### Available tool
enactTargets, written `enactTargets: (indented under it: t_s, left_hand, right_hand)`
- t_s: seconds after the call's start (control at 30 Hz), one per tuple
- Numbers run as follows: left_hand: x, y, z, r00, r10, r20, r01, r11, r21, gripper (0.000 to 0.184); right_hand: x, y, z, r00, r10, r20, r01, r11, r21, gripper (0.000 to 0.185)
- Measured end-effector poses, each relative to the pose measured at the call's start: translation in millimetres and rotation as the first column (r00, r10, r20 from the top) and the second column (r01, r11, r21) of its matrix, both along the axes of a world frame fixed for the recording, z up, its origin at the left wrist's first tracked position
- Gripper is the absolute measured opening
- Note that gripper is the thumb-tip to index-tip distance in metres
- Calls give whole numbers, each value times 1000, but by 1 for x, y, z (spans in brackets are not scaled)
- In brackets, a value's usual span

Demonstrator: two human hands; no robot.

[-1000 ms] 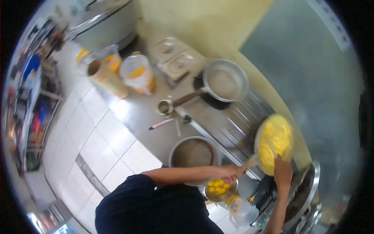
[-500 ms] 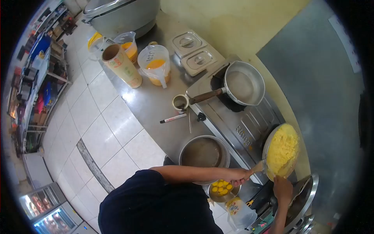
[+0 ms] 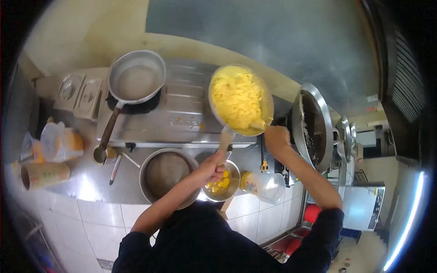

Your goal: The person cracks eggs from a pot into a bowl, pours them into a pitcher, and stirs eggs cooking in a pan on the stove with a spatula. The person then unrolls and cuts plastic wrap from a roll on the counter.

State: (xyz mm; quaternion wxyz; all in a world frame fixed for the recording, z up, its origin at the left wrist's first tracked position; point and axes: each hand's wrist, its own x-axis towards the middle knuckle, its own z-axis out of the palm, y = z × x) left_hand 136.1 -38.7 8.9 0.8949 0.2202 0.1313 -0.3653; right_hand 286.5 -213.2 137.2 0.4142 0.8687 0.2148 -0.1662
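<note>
1. The pan (image 3: 267,102) of egg (image 3: 236,93) is positioned at the right side of the stove (image 3: 182,105); spillage could be caused by tilting.
2. The handle (image 3: 225,138) is gripped by the left hand (image 3: 210,169); the nearby bowl (image 3: 236,178) could be struck if the pan is lowered.
3. A stirring tool (image 3: 258,124) is apparently gripped by the right hand (image 3: 277,142).

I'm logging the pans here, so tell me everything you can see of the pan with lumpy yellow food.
The round pan has a pale, metal-looking wall and a pale handle pointing toward the person, gripped by the left hand. Lumpy yellow food, like scrambled egg, fills much of it. The right hand seems to hold a utensil at its near right edge. It is over the right of the stove; contact is hidden.
</note>
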Motion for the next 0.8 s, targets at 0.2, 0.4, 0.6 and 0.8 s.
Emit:
enactTargets:
  t_s: [0.2,0.4,0.6,0.8]
  left_hand:
    - [3,9,0,1000,-15,-23,15,1000,-5,42]
    - [0,16,-3,1000,-22,17,22,1000,-4,44]
    - [9,22,-6,983,-173,-52,171,984,-52,45]
    - [13,32,-3,981,-189,-37,188,982,-27,46]
  right_hand:
    - [59,-19,7,982,-31,186,-24,957,289,19]
    - [59,-24,4,978,-135,161,84,953,290,22]
    - [110,28,-40,977,17,214,-111,893,435,18]
    - [56,33,-67,881,351,316,-458,800,387,36]
